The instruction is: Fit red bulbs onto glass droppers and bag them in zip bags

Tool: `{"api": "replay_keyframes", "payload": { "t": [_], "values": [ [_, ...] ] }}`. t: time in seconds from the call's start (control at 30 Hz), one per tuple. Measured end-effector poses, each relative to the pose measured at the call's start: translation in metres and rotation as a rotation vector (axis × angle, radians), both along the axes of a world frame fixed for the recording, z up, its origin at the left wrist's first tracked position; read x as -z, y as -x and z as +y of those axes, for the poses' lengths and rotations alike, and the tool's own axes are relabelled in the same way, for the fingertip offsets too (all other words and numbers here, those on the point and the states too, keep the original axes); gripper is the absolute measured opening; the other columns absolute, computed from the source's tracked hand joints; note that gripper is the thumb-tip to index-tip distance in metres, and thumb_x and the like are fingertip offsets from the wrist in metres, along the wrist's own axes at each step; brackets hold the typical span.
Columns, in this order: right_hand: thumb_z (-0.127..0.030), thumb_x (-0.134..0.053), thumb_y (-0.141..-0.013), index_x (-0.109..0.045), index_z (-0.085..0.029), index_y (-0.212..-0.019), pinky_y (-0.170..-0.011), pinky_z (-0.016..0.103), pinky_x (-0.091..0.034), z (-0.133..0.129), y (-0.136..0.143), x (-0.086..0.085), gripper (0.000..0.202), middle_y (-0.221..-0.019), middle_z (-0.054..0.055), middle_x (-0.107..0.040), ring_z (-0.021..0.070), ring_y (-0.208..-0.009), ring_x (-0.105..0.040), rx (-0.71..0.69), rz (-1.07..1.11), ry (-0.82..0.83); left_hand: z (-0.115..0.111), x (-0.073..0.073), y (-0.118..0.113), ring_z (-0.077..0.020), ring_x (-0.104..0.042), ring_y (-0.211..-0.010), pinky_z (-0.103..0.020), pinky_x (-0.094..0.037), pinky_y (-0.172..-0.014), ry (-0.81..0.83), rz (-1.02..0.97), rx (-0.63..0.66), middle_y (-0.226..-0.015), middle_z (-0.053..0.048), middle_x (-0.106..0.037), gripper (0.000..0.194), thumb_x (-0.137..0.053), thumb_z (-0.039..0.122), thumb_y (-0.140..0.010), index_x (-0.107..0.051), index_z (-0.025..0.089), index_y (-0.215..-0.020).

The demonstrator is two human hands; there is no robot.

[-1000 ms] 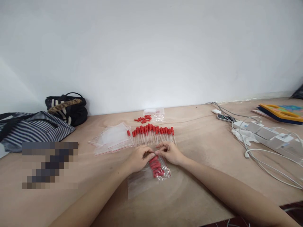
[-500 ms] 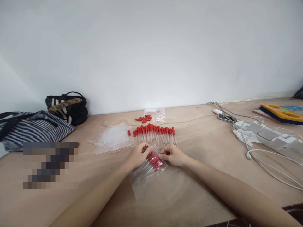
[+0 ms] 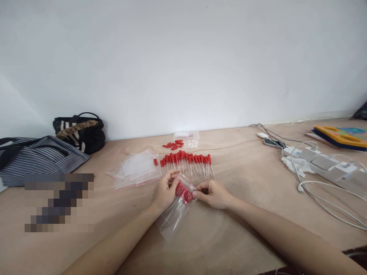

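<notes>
1. A clear bag (image 3: 172, 224), red-topped droppers (image 3: 185, 194) inside, was held at six o'clock from a row of matching droppers (image 3: 186, 156).
2. Its opening was pinched by the left hand (image 3: 166, 191) at about twelve o'clock and by the right hand (image 3: 214, 194) at two.
3. Flat bags (image 3: 139, 166) were spread on the table (image 3: 252, 179) at ten o'clock.

The brown counter (image 3: 249, 175) carries a row of red-topped droppers (image 3: 189, 160), loose red bulbs (image 3: 175, 144) behind it. Leftward lie overlapping flat zip bags (image 3: 137, 168), then a striped bag (image 3: 43, 160) and black bag (image 3: 96, 139); rightward, a white power strip (image 3: 340, 172) and cables (image 3: 321, 204).
</notes>
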State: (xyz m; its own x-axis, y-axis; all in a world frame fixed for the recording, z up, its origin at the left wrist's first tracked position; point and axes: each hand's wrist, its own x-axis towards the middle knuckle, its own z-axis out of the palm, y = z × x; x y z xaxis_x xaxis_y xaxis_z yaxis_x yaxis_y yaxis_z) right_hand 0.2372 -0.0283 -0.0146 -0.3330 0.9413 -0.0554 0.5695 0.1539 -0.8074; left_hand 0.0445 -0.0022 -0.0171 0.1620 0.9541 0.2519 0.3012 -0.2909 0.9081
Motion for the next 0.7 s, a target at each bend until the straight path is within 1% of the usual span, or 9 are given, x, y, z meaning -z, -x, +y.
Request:
{"api": "replay_keyframes", "payload": {
  "t": [0.1, 0.2, 0.3, 0.37, 0.43, 0.53, 0.6, 0.7],
  "values": [
    [-0.047, -0.051, -0.076, -0.066, -0.017, -0.068, -0.05, 0.019, -0.032, 0.003, 0.003, 0.002, 0.034, -0.056, -0.003, -0.057, 0.0088, -0.053, -0.047, 0.046, -0.01, 0.025, -0.001, 0.001, -0.003, -0.0127, -0.054, -0.065, -0.024, -0.044, -0.061, 0.029, -0.134, -0.046, -0.076, -0.001, -0.056, 0.026, -0.05, 0.032, -0.077, -0.05, 0.015, -0.097],
    [-0.043, -0.051, -0.077, -0.065, -0.016, -0.067, -0.052, 0.019, -0.033, 0.004, 0.005, 0.002, 0.032, -0.057, -0.002, -0.058, 0.0089, -0.055, -0.049, 0.092, -0.006, 0.048, -0.001, -0.002, -0.002, -0.012, -0.053, -0.063, -0.023, -0.044, -0.06, 0.071, -0.17, -0.046, -0.072, 0.001, -0.055, 0.03, -0.052, 0.033, -0.075, -0.049, 0.015, -0.099],
    [-0.039, -0.053, -0.076, -0.064, -0.017, -0.066, -0.053, 0.019, -0.033, 0.003, 0.006, -0.001, 0.026, -0.057, -0.002, -0.059, 0.0087, -0.054, -0.048, 0.124, -0.058, 0.051, 0.002, -0.009, 0.003, -0.0113, -0.053, -0.057, -0.023, -0.043, -0.057, 0.185, -0.13, 0.051, -0.063, 0.004, -0.053, 0.033, -0.053, 0.035, -0.074, -0.05, 0.015, -0.099],
    [-0.036, -0.054, -0.075, -0.064, -0.018, -0.065, -0.051, 0.02, -0.031, 0.002, 0.007, -0.004, 0.023, -0.056, -0.003, -0.057, 0.0085, -0.053, -0.047, 0.128, -0.105, 0.047, 0.007, -0.014, 0.006, -0.0121, -0.055, -0.06, -0.024, -0.044, -0.059, 0.259, -0.067, 0.129, -0.064, 0.002, -0.056, 0.031, -0.057, 0.035, -0.07, -0.054, 0.014, -0.093],
    [-0.034, -0.054, -0.075, -0.065, -0.019, -0.065, -0.05, 0.02, -0.03, 0.001, 0.007, -0.007, 0.021, -0.054, -0.003, -0.056, 0.0085, -0.052, -0.046, 0.133, -0.145, 0.03, 0.012, -0.017, 0.008, -0.0127, -0.057, -0.06, -0.025, -0.044, -0.061, 0.29, 0.013, 0.169, -0.064, 0.001, -0.059, 0.027, -0.062, 0.033, -0.066, -0.057, 0.013, -0.085],
    [-0.032, -0.055, -0.073, -0.064, -0.019, -0.065, -0.05, 0.02, -0.029, 0.001, 0.007, -0.01, 0.018, -0.054, -0.003, -0.055, 0.0086, -0.052, -0.044, 0.142, -0.204, -0.01, 0.016, -0.017, 0.009, -0.0126, -0.056, -0.056, -0.025, -0.043, -0.058, 0.31, 0.082, 0.192, -0.058, 0.001, -0.06, 0.023, -0.064, 0.031, -0.064, -0.058, 0.014, -0.077],
    [-0.031, -0.055, -0.073, -0.064, -0.02, -0.064, -0.049, 0.021, -0.029, 0.0, 0.006, -0.012, 0.017, -0.054, -0.003, -0.055, 0.0084, -0.051, -0.044, 0.127, -0.228, -0.03, 0.015, -0.016, 0.009, -0.0125, -0.056, -0.055, -0.024, -0.043, -0.056, 0.309, 0.067, 0.186, -0.057, 0.002, -0.06, 0.022, -0.065, 0.029, -0.063, -0.057, 0.014, -0.076],
    [-0.034, -0.054, -0.074, -0.065, -0.021, -0.065, -0.05, 0.021, -0.029, 0.0, 0.007, -0.016, 0.019, -0.055, -0.004, -0.056, 0.0081, -0.051, -0.045, 0.091, -0.202, -0.02, 0.013, -0.012, 0.008, -0.0122, -0.057, -0.055, -0.024, -0.043, -0.055, 0.286, 0.021, 0.142, -0.058, 0.002, -0.06, 0.025, -0.066, 0.027, -0.062, -0.057, 0.013, -0.081]
  ]
}}
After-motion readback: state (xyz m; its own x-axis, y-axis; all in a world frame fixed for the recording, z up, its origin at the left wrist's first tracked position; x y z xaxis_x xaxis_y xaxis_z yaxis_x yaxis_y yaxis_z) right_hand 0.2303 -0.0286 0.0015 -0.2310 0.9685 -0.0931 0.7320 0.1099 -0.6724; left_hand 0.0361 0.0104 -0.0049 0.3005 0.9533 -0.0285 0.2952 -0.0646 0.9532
